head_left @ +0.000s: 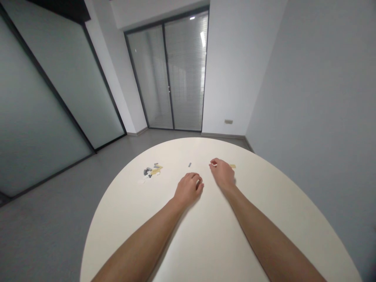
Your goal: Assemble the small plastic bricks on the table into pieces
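Note:
My right hand (222, 172) is closed in a pinch on a small white piece (214, 165) above the table. Just beyond its knuckles lies a flat yellow piece (233, 166), partly hidden by the hand. My left hand (189, 188) rests on the table with its fingers curled; what they hold, if anything, is too small to tell. A small grey piece (189, 165) lies beyond my left hand. To the left sits a loose pile of small grey, yellow and white pieces (152, 171).
The round white table (205, 243) spans the lower view. Past its far edge are a grey floor (58, 219), a glass door with blinds (186, 78) and white walls. Frosted glass panels (67, 78) stand at the left.

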{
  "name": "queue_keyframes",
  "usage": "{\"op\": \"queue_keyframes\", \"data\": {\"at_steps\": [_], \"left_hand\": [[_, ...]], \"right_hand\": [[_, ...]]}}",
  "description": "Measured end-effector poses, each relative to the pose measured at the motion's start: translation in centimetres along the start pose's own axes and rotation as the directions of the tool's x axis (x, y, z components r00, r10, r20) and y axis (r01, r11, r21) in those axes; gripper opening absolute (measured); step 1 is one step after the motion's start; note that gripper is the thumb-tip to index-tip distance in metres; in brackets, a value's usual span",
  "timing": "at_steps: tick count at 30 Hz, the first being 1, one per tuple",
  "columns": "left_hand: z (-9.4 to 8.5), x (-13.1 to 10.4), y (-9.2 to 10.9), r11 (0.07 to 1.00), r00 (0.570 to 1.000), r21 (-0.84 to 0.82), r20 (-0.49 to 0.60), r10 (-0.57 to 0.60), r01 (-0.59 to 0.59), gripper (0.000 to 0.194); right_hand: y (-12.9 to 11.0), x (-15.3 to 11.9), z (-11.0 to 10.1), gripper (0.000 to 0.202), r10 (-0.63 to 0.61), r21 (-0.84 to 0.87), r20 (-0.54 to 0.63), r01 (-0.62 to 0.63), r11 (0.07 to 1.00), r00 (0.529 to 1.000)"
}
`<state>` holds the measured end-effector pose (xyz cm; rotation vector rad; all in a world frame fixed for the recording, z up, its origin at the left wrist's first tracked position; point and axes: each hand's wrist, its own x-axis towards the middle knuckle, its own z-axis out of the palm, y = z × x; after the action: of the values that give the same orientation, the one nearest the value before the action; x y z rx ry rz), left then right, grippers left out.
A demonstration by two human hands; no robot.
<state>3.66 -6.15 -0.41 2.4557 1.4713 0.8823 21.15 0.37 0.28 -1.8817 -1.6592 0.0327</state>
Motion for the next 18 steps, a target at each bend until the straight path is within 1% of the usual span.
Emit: {"op": "queue_keyframes", "data": {"at_steps": [4, 9, 18], "left_hand": [[-0.15, -0.08, 0.14, 1.0, 1.0, 0.006, -0.003, 0.003, -0.003, 0.015], [-0.18, -0.16, 0.06, 1.0, 1.0, 0.01, 0.0, 0.011, -0.011, 0.015], [-0.05, -0.12, -0.04, 1.0, 1.0, 0.019, -0.006, 0.017, -0.017, 0.015]], "right_hand": [[0.41, -0.45, 0.28, 0.02, -0.018, -0.025, -0.04, 0.017, 1.0, 0.999], [0.42, -0.66, 0.26, 0.021, -0.031, -0.073, -0.052, 0.027, 0.997, 0.998], [0.0, -0.7, 0.14, 0.024, -0.031, -0.085, -0.014, 0.03, 0.996, 0.999]]}}
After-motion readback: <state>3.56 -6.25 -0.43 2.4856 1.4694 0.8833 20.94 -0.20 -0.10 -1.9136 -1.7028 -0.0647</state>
